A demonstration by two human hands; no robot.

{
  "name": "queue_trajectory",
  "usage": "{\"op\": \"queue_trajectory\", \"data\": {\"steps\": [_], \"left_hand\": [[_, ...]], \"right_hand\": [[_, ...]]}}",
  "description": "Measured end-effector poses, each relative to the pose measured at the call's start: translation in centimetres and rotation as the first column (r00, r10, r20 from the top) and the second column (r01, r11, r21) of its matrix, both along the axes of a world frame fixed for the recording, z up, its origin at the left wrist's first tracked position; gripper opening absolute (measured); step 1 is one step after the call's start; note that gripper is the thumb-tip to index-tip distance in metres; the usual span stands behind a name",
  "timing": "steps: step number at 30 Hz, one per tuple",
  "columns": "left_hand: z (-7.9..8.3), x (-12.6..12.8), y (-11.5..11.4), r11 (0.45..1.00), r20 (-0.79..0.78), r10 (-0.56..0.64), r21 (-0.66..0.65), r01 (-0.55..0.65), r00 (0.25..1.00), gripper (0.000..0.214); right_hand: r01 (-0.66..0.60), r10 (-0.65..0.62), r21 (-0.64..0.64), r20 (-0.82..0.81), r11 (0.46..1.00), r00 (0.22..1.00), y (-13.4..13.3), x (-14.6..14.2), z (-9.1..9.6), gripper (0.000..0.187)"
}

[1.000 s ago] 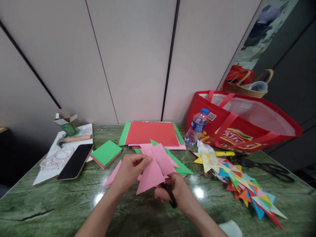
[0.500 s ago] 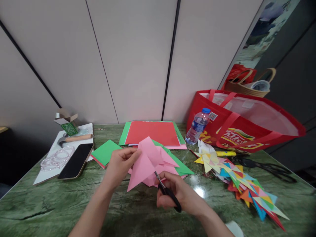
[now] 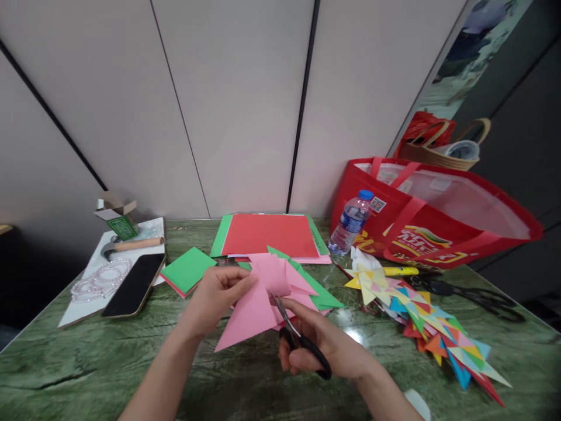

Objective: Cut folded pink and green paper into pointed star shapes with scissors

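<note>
My left hand (image 3: 227, 290) pinches the upper left part of a folded pink paper (image 3: 252, 310) between thumb and fingers. One long point of that paper slants down to the left. In my right hand (image 3: 315, 339) is a pair of scissors (image 3: 291, 323) with black handles, fingers through the loops. Their blades are slightly parted at the paper's middle; whether they are cutting cannot be made out. Behind lie more pink folded pieces (image 3: 302, 280) and a green folded piece (image 3: 322, 290), partly covered.
Red sheets (image 3: 272, 234) lie at the back, green squares (image 3: 188, 270) to the left. A phone (image 3: 135, 285) and hammer (image 3: 135, 245) sit further left. On the right are a water bottle (image 3: 352, 225), a red bag (image 3: 394, 216), colourful folded paper (image 3: 432, 321) and larger black scissors (image 3: 477, 298).
The pink paper has tilted and its long point has swung down and left. The scissor blades have moved up over the paper and parted. My left hand has shifted slightly right.
</note>
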State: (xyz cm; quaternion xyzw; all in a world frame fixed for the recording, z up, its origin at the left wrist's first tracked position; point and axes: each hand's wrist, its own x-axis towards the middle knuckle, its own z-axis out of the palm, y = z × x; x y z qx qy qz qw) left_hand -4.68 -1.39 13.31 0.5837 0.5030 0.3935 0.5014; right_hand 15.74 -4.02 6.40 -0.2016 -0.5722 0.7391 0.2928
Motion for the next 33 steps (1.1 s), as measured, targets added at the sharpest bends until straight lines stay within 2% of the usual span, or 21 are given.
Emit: {"op": "queue_trajectory", "data": {"steps": [3,6,10,17,22,27,33], "left_hand": [[0.0,0.1,-0.1,0.999,0.027,-0.014,-0.028,0.015,1.000,0.030],[-0.2,0.2,-0.2,0.999,-0.011,-0.042,-0.006,0.042,0.999,0.031],[-0.3,0.7,-0.4,0.998,-0.060,-0.064,-0.006,0.064,0.996,0.032],[-0.7,0.9,-0.4,0.999,-0.085,-0.052,-0.002,0.052,0.995,0.028],[-1.1,0.9,-0.2,0.994,-0.164,-0.105,0.022,0.110,0.981,0.028],[-0.9,1.2,-0.3,0.995,-0.198,-0.088,0.031,0.096,0.976,0.027],[-0.6,1.4,-0.4,0.996,-0.225,-0.069,0.034,0.078,0.972,0.027]], "right_hand": [[0.022,-0.023,0.034,0.020,0.999,1.000,0.0,0.0,-0.1,0.073],[0.038,-0.039,0.051,0.017,0.998,0.999,-0.1,-0.3,-0.4,0.072],[0.128,-0.129,0.048,0.025,0.991,0.991,-0.4,-0.8,-0.4,0.070],[0.195,-0.195,-0.006,0.002,0.981,0.981,-0.5,-1.7,0.5,0.045],[0.223,-0.223,-0.024,-0.002,0.974,0.975,-0.5,-1.9,0.1,0.041],[0.267,-0.267,0.013,0.013,0.964,0.964,-0.6,-2.0,0.2,0.034],[0.308,-0.307,-0.008,0.033,0.951,0.951,-0.7,-2.5,0.1,0.029]]}}
